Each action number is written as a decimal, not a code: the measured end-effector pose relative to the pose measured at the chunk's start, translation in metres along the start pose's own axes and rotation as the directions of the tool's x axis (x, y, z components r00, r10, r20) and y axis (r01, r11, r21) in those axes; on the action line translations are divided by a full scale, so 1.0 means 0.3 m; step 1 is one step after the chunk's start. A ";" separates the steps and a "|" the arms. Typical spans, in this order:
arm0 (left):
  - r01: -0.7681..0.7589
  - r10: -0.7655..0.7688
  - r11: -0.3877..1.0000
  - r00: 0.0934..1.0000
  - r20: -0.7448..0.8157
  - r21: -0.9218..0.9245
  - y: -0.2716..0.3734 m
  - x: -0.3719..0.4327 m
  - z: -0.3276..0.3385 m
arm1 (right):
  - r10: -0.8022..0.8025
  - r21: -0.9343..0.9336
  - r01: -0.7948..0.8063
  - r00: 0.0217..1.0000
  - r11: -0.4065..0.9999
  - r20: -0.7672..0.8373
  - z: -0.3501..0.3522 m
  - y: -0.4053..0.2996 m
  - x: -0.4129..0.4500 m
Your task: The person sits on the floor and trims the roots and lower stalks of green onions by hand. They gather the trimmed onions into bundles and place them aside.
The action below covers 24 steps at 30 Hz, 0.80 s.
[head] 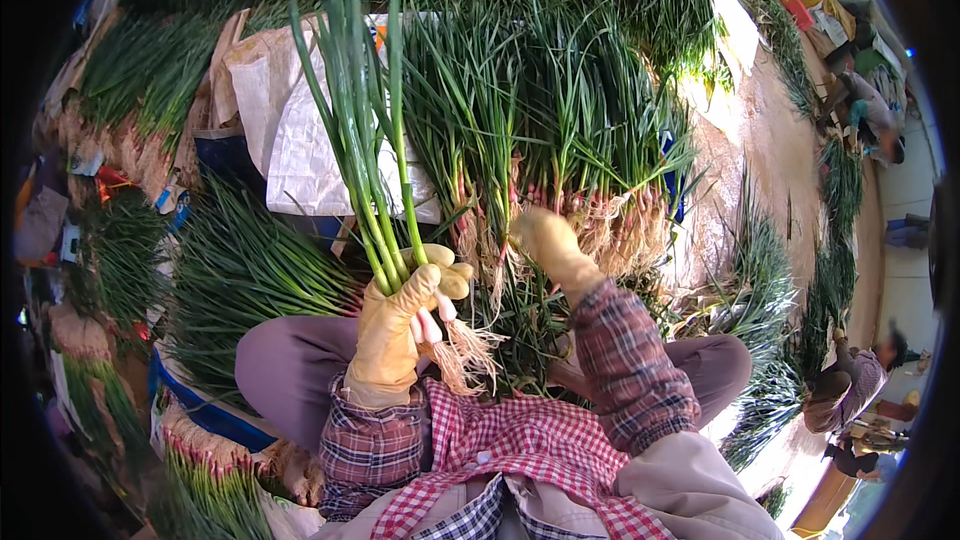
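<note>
My left hand (394, 337), in a yellowish work glove, grips a few long green allium stalks (375, 202), which look like green garlic. Their leaves point up and away from me, while pinkish-white bulbs (431, 322) and pale stringy roots (465, 360) hang below the fist. My right hand (551, 240), gloved alike and blurred, is at the root side of a large heap of the same plants (525, 90). Its fingers are hard to make out, so whether it pinches a stalk there is unclear. Loose green leaves (517, 337) lie between my crossed legs.
A white woven sack (307, 157) lies left of the heap. More plants (255, 255) rest beside my left knee, and a bundle with aligned roots (214, 450) sits lower left. Right, plants (757, 262) line a brownish floor (742, 142). Other people (847, 390) are at the far right.
</note>
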State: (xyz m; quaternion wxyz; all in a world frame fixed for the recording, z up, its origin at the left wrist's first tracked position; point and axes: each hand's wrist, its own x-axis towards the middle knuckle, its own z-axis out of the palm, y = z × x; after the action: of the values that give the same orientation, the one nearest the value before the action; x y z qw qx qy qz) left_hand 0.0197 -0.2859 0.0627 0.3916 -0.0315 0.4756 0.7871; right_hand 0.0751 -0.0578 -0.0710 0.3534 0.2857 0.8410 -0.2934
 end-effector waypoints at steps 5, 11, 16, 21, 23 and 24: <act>-0.037 0.040 0.992 0.999 0.016 -0.124 -0.049 0.041 0.012 | 0.083 0.142 -0.046 0.960 0.989 -0.268 -0.063 -0.046 0.269; 0.011 -0.014 0.998 0.999 -0.042 -0.063 -0.067 0.062 -0.018 | -0.020 0.226 0.203 0.784 0.953 -0.621 -0.126 -0.075 0.023; 0.027 -0.030 0.998 0.998 -0.064 -0.048 -0.084 0.059 -0.021 | -0.150 -0.027 0.149 0.942 0.988 -0.301 -0.070 -0.011 -0.006; 0.039 -0.043 0.998 0.996 -0.081 -0.044 -0.077 0.052 -0.022 | 0.006 0.186 0.142 0.780 0.972 -0.626 -0.109 0.154 0.201; 0.041 -0.048 0.996 0.995 -0.088 -0.077 -0.078 0.057 -0.021 | 0.050 -0.020 -0.088 0.715 0.996 -0.697 -0.159 0.258 0.195; 0.050 -0.059 0.995 0.993 -0.102 -0.084 -0.081 0.060 -0.020 | 0.231 0.466 0.142 0.722 0.873 -0.653 -0.174 0.301 0.173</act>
State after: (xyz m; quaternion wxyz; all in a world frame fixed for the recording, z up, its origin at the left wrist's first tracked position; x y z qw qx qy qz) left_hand 0.0209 -0.2741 0.0343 0.3859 -0.1015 0.4622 0.7919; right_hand 0.0844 0.0527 -0.1068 -0.0616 0.4740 0.8023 -0.3577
